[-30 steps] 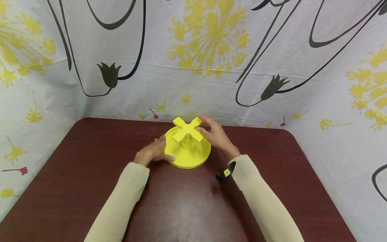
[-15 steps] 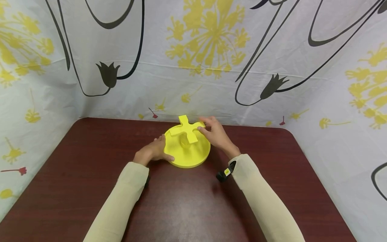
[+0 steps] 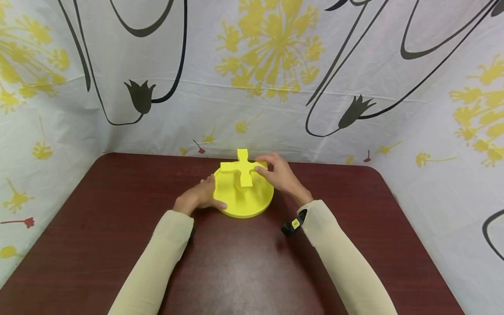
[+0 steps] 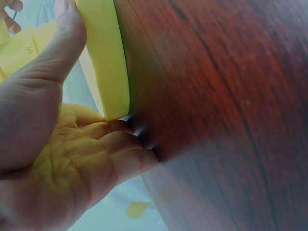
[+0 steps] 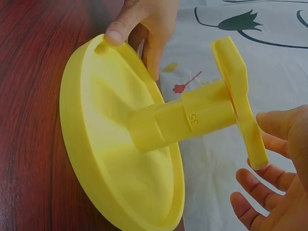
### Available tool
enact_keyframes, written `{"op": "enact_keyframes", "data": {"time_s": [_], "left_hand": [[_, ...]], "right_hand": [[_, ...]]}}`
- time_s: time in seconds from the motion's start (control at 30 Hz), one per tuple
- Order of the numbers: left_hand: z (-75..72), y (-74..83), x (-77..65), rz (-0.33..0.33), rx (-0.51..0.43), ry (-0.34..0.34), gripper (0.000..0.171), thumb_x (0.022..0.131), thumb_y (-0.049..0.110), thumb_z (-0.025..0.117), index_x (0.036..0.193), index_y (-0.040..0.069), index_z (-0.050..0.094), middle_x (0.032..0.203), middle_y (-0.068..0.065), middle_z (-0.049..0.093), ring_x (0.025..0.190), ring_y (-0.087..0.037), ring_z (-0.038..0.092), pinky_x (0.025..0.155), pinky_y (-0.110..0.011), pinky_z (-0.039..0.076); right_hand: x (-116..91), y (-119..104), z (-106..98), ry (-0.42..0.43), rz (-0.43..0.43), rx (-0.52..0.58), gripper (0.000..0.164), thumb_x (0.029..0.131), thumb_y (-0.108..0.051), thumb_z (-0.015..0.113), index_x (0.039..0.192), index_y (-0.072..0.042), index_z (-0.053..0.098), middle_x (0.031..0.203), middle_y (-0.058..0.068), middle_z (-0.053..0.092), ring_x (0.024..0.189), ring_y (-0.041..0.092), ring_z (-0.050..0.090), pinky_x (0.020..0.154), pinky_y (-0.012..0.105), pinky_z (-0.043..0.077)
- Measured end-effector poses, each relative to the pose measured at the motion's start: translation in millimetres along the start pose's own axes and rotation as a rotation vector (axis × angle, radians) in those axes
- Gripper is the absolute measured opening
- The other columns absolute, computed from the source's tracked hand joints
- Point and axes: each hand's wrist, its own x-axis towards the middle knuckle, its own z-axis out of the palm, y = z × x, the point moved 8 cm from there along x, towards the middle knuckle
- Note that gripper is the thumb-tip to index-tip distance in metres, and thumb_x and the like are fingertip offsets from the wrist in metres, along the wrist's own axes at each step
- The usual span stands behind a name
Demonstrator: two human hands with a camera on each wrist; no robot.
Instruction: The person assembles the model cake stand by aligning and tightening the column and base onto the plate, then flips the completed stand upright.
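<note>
A yellow round dish [image 3: 244,205] with a raised rim lies on the table. From its middle rises a thick yellow post [image 5: 183,118], marked 35 in the right wrist view, topped by a cross-shaped knob [image 3: 243,168]. My left hand [image 3: 198,194] grips the dish's left rim, thumb [image 4: 53,53] over the edge and fingers low at its outer side, close to the tabletop. With thumb and a finger, my right hand [image 3: 281,175] pinches the knob's right arm. Its other fingers [image 5: 257,187] hang loosely apart from the dish.
The dark red-brown wooden table [image 3: 236,267] reaches back to a white sheet [image 3: 252,113] printed with flowers, which hangs behind and on both sides. A black wrist device [image 3: 293,224] sits below the right sleeve.
The knob has turned clockwise, from an X to an upright plus as seen from the head. The right hand has followed its arm slightly. The left hand and dish stay nearly still.
</note>
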Motion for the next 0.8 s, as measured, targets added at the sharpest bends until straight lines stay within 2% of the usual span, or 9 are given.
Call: {"op": "enact_keyframes", "data": {"time_s": [0.13,0.2,0.5,0.67,0.8], "left_hand": [[-0.1,0.1,-0.2,-0.002,-0.001,-0.003,0.115,0.089,0.046,0.071,0.156,-0.005,-0.008,0.165,-0.023,-0.002,0.152,-0.04,0.002,0.122,-0.05,0.015],[-0.3,0.3,-0.6,-0.001,-0.001,-0.003,0.115,0.09,0.046,0.071,0.156,-0.005,-0.008,0.165,-0.023,-0.002,0.152,-0.04,0.001,0.122,-0.05,0.014],[-0.3,0.6,-1.7,-0.003,-0.003,-0.002,0.115,0.09,0.046,0.071,0.156,-0.005,-0.008,0.165,-0.023,-0.002,0.152,-0.04,0.001,0.122,-0.05,0.014],[-0.1,0.2,-1.6,-0.001,-0.005,0.001,0.115,0.089,0.045,0.071,0.156,-0.004,-0.008,0.165,-0.022,-0.002,0.152,-0.04,0.002,0.122,-0.05,0.014],[-0.1,0.3,-1.7,0.006,-0.008,0.004,0.115,0.089,0.045,0.072,0.156,-0.005,-0.008,0.165,-0.023,-0.002,0.152,-0.04,0.002,0.122,-0.05,0.014]], "right_hand": [[-1.7,-0.2,1.7,-0.019,0.035,0.011,0.036,0.099,-0.027,0.063,0.132,-0.013,0.064,0.133,0.006,0.059,0.121,0.027,0.053,0.101,0.048,0.045],[-2.7,-0.6,2.1,-0.021,0.04,0.018,0.036,0.099,-0.028,0.062,0.132,-0.013,0.064,0.135,0.007,0.059,0.128,0.026,0.052,0.105,0.049,0.043],[-5.2,-4.0,0.8,0.009,0.03,0.054,0.026,0.099,-0.026,0.062,0.121,-0.015,0.069,0.124,0.003,0.065,0.099,0.023,0.056,0.084,0.038,0.047],[-5.5,-4.7,0.5,0.011,0.01,0.075,0.022,0.099,-0.025,0.062,0.117,-0.015,0.071,0.119,0.003,0.067,0.091,0.025,0.056,0.077,0.036,0.047],[-6.2,-4.5,0.2,0.012,0.008,0.094,0.02,0.099,-0.024,0.063,0.114,-0.016,0.072,0.115,0.002,0.068,0.087,0.021,0.056,0.074,0.034,0.048]]}}
